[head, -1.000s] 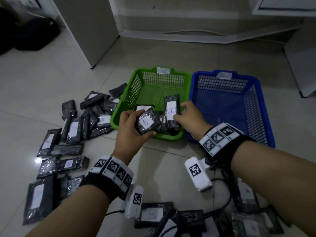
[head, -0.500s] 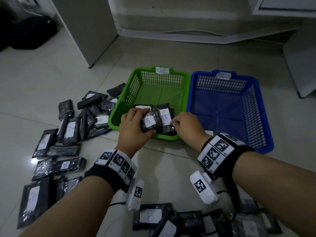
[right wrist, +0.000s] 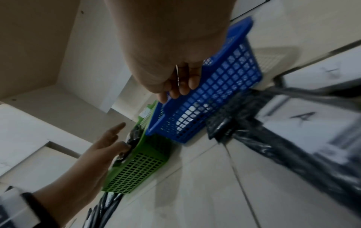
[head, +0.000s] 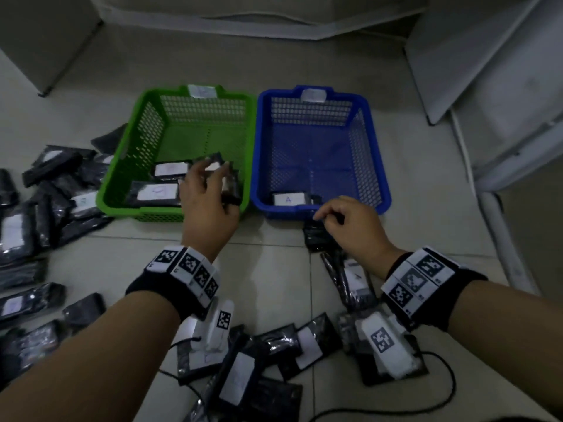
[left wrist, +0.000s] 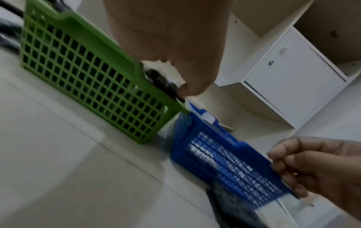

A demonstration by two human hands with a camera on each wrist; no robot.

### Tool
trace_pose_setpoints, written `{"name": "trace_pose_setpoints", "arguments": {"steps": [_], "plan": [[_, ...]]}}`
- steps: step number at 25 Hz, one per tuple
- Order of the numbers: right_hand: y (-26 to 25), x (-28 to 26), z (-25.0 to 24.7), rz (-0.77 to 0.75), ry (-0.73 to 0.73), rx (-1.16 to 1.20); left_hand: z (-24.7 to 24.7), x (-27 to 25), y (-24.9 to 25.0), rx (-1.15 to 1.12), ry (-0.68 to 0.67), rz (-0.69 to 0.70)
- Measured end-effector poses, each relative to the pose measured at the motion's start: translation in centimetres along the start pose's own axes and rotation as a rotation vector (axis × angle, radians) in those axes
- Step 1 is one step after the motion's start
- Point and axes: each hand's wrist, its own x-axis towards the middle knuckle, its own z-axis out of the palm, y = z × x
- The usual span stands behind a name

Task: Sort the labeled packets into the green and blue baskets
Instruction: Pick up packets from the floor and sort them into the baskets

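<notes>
The green basket (head: 105, 199) holds several black packets with white labels (head: 157, 191). My left hand (head: 217, 190) reaches into its near right corner, thumb and curled fingers on a black packet (left wrist: 160, 80) just inside the rim (right wrist: 132, 143). The blue basket (head: 382, 181) stands against its right side and holds one packet marked A (head: 288, 198). My right hand (head: 327, 219) hovers at the blue basket's front edge with loosely curled fingers (right wrist: 181, 86) and nothing in it. A black packet (head: 315, 239) lies on the floor right under it.
Many labeled packets lie on the tiled floor: a pile left of the green basket (head: 39, 214), another between my forearms (head: 268, 354). White cabinets (head: 487, 71) stand to the right and another unit at the far left (head: 39, 35). A black cable (head: 441, 391) loops near my right wrist.
Both hands brought packets marked B down into the green basket. My right hand has let go of its packet and moved right, to the front of the blue basket.
</notes>
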Motion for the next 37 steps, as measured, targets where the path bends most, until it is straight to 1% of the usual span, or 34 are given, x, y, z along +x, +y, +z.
{"name": "trace_pose_setpoints", "arguments": {"steps": [1,2,3,4,6,7,8,9,11,13,15,18,21,23,25,26,28,31,33,35,37], "plan": [[1.1,-1.0,-0.3,0.039,0.014,-0.006,0.3,-1.0,1.3,-0.023,0.032,0.049],[2.0,-1.9,-0.5,0.078,0.022,-0.032,0.6,-2.3,2.6,-0.037,0.03,0.108],[3.0,-2.8,-0.6,0.117,0.011,-0.095,1.2,-3.5,3.9,-0.053,-0.015,0.185],[3.8,-3.6,-0.7,0.157,-0.031,-0.204,1.9,-4.8,5.1,-0.071,-0.102,0.277],[5.0,-5.0,-0.9,0.27,-0.174,-0.438,4.0,-6.6,6.3,-0.086,-0.336,0.428],[5.4,-5.6,-1.0,0.322,-0.237,-0.465,5.1,-7.1,6.7,-0.08,-0.439,0.457],[5.5,-5.9,-0.9,0.354,-0.282,-0.434,6.0,-7.2,6.8,-0.069,-0.503,0.456],[5.5,-6.3,-0.9,0.357,-0.308,-0.383,6.8,-7.1,7.0,-0.062,-0.529,0.444],[5.8,-6.8,-0.3,0.332,-0.354,-0.297,8.1,-6.2,7.2,-0.052,-0.54,0.408],[6.2,-6.9,0.0,0.338,-0.366,-0.203,9.3,-4.9,7.3,-0.001,-0.604,0.371],[6.6,-6.8,-0.2,0.377,-0.308,-0.055,10.2,-4.1,7.5,0.095,-0.667,0.346],[6.9,-6.8,-0.8,0.368,-0.179,0.106,10.5,-3.9,7.6,0.123,-0.62,0.276],[6.3,-6.6,-1.8,0.319,-0.083,0.215,10.5,-4.0,7.4,-0.002,-0.553,0.178],[5.5,-5.8,-2.5,0.29,0.017,0.29,9.9,-3.8,7.0,-0.088,-0.534,0.133],[4.6,-4.5,-2.9,0.238,0.132,0.356,8.7,-3.4,6.5,-0.184,-0.579,0.063],[4.2,-3.8,-3.0,0.213,0.166,0.371,7.9,-3.2,6.2,-0.245,-0.616,0.005],[3.3,-2.2,-3.1,0.16,0.158,0.389,6.2,-2.8,5.9,-0.395,-0.68,-0.114],[1.5,0.1,-3.2,0.101,0.065,0.457,3.5,-2.2,5.8,-0.575,-0.735,-0.277],[0.4,2.2,-3.1,0.099,0.065,0.505,1.8,-2.0,5.6,-0.628,-0.763,-0.335],[-0.2,5.0,-2.6,0.13,0.079,0.525,0.5,-1.7,5.1,-0.697,-0.768,-0.368],[-0.3,7.8,-1.4,0.177,0.023,0.445,-0.6,-1.5,4.4,-0.735,-0.738,-0.392]]}}
